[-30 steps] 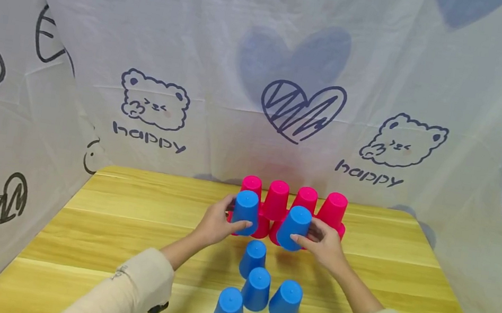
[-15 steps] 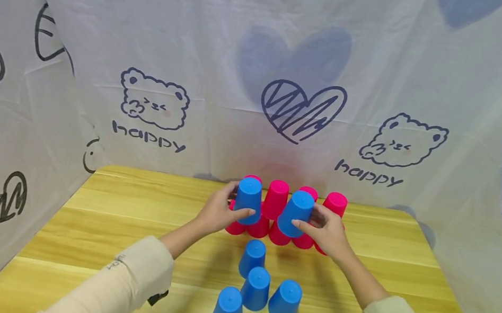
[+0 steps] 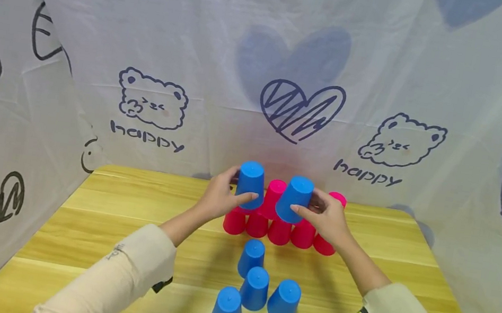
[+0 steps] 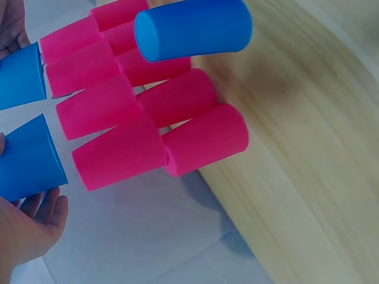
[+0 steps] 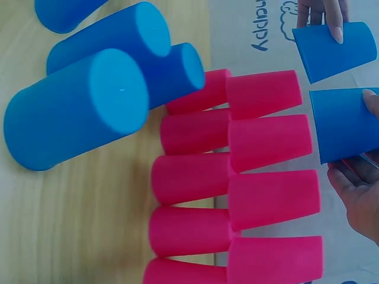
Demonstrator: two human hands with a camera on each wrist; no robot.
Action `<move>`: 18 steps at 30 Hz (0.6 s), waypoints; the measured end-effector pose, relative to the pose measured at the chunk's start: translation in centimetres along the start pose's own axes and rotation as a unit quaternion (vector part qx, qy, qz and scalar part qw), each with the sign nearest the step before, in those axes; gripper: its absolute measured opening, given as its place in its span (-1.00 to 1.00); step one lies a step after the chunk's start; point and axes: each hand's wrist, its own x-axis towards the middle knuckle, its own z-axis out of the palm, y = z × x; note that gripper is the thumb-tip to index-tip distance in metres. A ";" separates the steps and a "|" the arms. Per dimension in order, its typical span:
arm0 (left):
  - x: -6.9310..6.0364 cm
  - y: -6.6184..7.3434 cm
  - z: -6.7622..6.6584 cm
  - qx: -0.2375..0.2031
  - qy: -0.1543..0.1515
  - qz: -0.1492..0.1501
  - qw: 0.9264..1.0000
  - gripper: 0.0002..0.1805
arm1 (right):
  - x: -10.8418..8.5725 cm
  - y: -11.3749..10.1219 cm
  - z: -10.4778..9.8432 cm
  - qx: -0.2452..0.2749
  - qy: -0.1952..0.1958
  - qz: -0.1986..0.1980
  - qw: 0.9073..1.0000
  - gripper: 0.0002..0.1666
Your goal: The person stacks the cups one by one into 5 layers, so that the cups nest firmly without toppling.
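Your left hand [image 3: 219, 195] is clamping an upturned blue cup [image 3: 251, 184] just above two tiers of pink cups [image 3: 280, 231]; four blue cups [image 3: 255, 288] are standing nearer you on the desk [image 3: 129, 201]; a second upturned cup [image 3: 294, 199] is hanging above the pink tiers, clamped by your right hand [image 3: 330, 218].

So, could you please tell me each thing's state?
Left hand: grips left cup.
Right hand: grips right cup.
Left cup: aloft, upside down.
Right cup: aloft, upside down.
Other blue cups: four, standing upside down.
Pink cups: upside down, four atop five.
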 end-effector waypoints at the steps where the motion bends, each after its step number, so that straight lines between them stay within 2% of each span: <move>1: 0.2 0.2 0.0 0.001 0.001 0.001 1.000 -0.34 | 0.1 0.0 -0.1 -0.001 0.002 0.000 1.000 -0.30; 2: 0.4 0.4 -0.1 0.000 0.002 0.000 1.000 -0.34 | 0.3 0.0 -0.2 -0.002 0.006 -0.001 1.000 -0.29; 3: 0.6 0.5 -0.1 -0.003 0.003 -0.002 1.000 -0.33 | 0.8 1.3 -0.2 0.011 0.010 -0.017 1.000 -0.28; 6: 1.1 0.7 0.0 -0.006 0.007 -0.008 1.000 -0.32 | 1.1 1.1 -0.3 0.018 0.019 -0.010 1.000 -0.26; 9: 1.5 0.7 0.2 -0.011 0.013 -0.012 1.000 -0.31 | 5.0 10.3 0.7 0.007 0.053 -0.029 0.998 -0.25; 10: 1.6 0.6 0.3 -0.012 0.016 -0.012 1.000 -0.31 | 5.9 11.9 1.0 -0.003 0.062 -0.019 0.998 -0.25; 11: 1.7 0.6 0.5 -0.013 0.019 -0.011 1.000 -0.31 | 7.0 14.5 1.2 -0.009 0.074 -0.027 0.997 -0.25; 12: 1.8 0.5 0.6 -0.014 0.022 -0.009 1.000 -0.31 | 7.1 14.8 1.1 0.005 0.077 -0.041 0.996 -0.25; 13: 1.9 0.5 0.8 -0.015 0.023 -0.010 1.000 -0.31 | 8.1 16.9 1.3 0.002 0.086 -0.046 0.995 -0.24; 16: 2.2 0.4 1.2 -0.016 0.025 -0.012 0.999 -0.31 | 6.9 12.5 0.8 0.015 0.096 -0.034 0.995 -0.28; 18: 2.3 0.4 1.3 -0.015 0.026 -0.012 0.999 -0.30 | 5.8 9.2 0.4 0.032 0.086 -0.024 0.995 -0.26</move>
